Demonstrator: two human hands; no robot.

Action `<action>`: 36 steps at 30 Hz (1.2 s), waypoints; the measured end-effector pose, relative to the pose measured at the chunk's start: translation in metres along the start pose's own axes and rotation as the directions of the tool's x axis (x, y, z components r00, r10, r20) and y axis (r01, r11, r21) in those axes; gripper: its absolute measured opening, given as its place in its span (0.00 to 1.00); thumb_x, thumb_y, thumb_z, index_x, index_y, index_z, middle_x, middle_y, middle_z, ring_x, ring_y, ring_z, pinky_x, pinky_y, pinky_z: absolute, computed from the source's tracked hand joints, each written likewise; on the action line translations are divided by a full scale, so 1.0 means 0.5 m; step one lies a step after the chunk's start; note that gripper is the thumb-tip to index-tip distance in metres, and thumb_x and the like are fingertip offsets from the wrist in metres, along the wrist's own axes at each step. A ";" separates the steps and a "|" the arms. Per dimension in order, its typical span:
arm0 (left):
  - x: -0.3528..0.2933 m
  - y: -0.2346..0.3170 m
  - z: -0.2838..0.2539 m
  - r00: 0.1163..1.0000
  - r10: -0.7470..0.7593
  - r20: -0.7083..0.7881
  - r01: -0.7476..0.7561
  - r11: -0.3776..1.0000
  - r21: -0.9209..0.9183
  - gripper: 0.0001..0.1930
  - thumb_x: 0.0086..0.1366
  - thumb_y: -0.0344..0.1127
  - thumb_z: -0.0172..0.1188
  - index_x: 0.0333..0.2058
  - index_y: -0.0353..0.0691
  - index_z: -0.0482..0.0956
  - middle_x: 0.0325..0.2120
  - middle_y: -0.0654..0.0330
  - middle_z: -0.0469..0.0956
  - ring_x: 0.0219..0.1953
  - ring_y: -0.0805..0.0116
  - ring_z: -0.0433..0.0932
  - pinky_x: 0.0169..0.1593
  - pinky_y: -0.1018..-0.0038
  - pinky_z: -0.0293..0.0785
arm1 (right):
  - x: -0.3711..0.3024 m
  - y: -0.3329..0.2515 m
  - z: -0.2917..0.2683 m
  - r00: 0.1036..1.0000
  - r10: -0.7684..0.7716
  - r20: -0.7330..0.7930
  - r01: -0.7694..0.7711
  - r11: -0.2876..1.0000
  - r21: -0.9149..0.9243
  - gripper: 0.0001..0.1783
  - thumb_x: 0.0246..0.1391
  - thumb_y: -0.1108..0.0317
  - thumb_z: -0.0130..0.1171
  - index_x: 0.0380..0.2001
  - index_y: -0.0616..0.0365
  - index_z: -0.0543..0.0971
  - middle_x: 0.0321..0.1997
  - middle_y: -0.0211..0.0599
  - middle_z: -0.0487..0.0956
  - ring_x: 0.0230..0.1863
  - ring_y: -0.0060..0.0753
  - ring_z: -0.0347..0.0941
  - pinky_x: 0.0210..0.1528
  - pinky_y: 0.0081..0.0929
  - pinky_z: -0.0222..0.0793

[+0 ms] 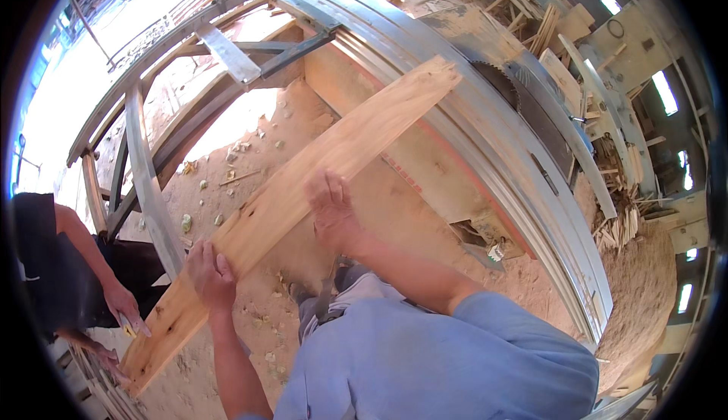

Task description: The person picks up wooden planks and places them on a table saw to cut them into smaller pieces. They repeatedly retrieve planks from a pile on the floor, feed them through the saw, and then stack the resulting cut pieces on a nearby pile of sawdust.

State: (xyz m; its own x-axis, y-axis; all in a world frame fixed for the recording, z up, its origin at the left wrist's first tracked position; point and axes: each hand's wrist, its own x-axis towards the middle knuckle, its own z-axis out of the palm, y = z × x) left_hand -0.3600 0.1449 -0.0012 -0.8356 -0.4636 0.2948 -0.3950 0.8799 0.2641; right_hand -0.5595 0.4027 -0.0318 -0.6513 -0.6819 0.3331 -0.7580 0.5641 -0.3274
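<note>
A long pale wooden plank (303, 166) slants across the view, from the lower left up to the right. Its far end rests over the metal bed of a saw table (485, 124). My left hand (213, 274) is closed around the plank's near edge, towards its lower end. Farther up the same edge, my right hand (334, 206) also grips the plank, a little blurred. A co-worker's hand (125, 306) with a small yellow item (127, 327) is beside the plank's lower end, and that person's other hand (105, 361) touches the end.
A toothed circular saw blade (497, 83) stands up from the table at the upper right. A metal and wooden frame (144, 170) extends on the left. Wood offcuts (618, 227) are piled beyond the table. Sawdust and scraps cover the floor (227, 200).
</note>
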 end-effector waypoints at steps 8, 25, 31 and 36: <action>-0.007 0.013 0.010 1.000 -0.011 -0.026 0.011 1.000 -0.002 0.20 0.67 0.34 0.55 0.55 0.31 0.75 0.57 0.43 0.74 0.63 0.41 0.66 0.72 0.51 0.56 | -0.008 0.021 -0.013 0.994 -0.024 0.106 0.031 0.998 -0.063 0.46 0.50 0.67 0.54 0.73 0.66 0.54 0.77 0.65 0.47 0.79 0.69 0.36 0.78 0.62 0.29; 0.001 0.020 0.017 0.996 0.008 0.088 -0.013 0.998 0.055 0.22 0.70 0.36 0.50 0.57 0.27 0.74 0.60 0.42 0.71 0.64 0.40 0.65 0.70 0.51 0.55 | 0.094 0.503 -0.098 0.783 0.355 -0.512 -0.393 0.919 0.036 0.35 0.53 0.66 0.59 0.63 0.71 0.67 0.67 0.57 0.67 0.70 0.62 0.58 0.71 0.54 0.54; 0.003 0.016 -0.007 0.995 -0.005 0.100 -0.003 0.997 0.078 0.23 0.69 0.36 0.49 0.57 0.26 0.73 0.58 0.40 0.71 0.62 0.38 0.66 0.69 0.51 0.57 | 0.281 0.699 -0.239 0.784 0.554 -0.281 -0.616 0.751 -0.239 0.41 0.61 0.49 0.54 0.68 0.69 0.64 0.73 0.52 0.62 0.74 0.57 0.55 0.76 0.51 0.47; 0.010 0.022 -0.004 0.994 0.018 0.110 -0.026 0.997 0.074 0.23 0.70 0.38 0.48 0.56 0.26 0.73 0.56 0.39 0.72 0.60 0.37 0.67 0.66 0.49 0.59 | 0.320 0.766 -0.239 0.722 0.687 -0.088 -0.668 0.657 -0.349 0.44 0.64 0.41 0.48 0.69 0.68 0.63 0.77 0.50 0.58 0.77 0.56 0.50 0.77 0.50 0.43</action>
State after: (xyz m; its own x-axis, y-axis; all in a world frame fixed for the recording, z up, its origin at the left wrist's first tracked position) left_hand -0.3680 0.1521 0.0049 -0.8794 -0.4335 0.1967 -0.4002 0.8970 0.1876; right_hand -0.9583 0.5651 0.0018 -0.9936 -0.0635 0.0936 -0.0753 0.9888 -0.1292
